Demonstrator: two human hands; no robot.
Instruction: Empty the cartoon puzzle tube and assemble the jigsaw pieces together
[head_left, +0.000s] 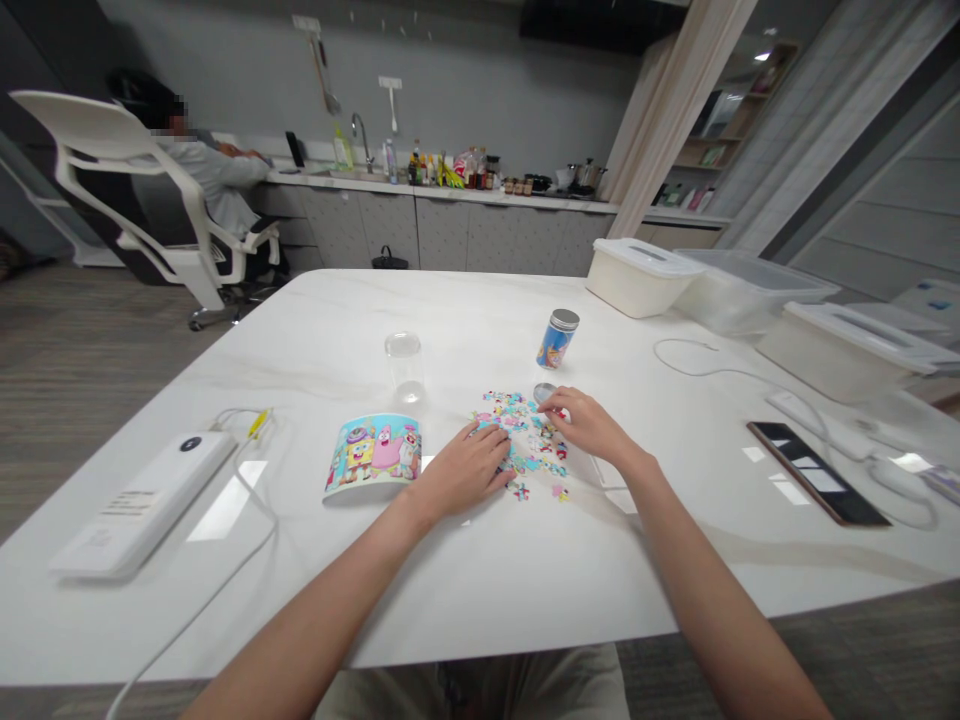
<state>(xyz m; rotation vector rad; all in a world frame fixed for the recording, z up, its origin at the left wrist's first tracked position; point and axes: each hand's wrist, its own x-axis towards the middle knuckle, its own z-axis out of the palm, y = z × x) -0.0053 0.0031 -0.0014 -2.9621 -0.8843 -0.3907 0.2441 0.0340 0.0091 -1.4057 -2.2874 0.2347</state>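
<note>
- Centrally, I have the puzzle pieces (535,441) in a loose scatter on the white table (525,575), lying between the two hands and a little ahead of the wrists.
- As far as I can judge, that scatter runs longer front to back than across, with a few strays at the near end.
- My left hand (472,465) rests flat over its left side, fingers stretched toward the middle and closed on nothing that I can see; it covers more of the pieces than the other does.
- My right hand (586,422) is at the far right edge, fingertips drawn in beside a round lid (544,391); I cannot tell whether they grip it or a piece.
- Both hands are apart, pieces showing between them.
- Just left of the left hand I see a curled picture sheet (375,452), with a clear jar (405,368) upright beyond it.
- Past the right hand stands a blue can (556,341).
- Farther out, I have a power bank (146,508) at left, a phone (814,475) at right.
</note>
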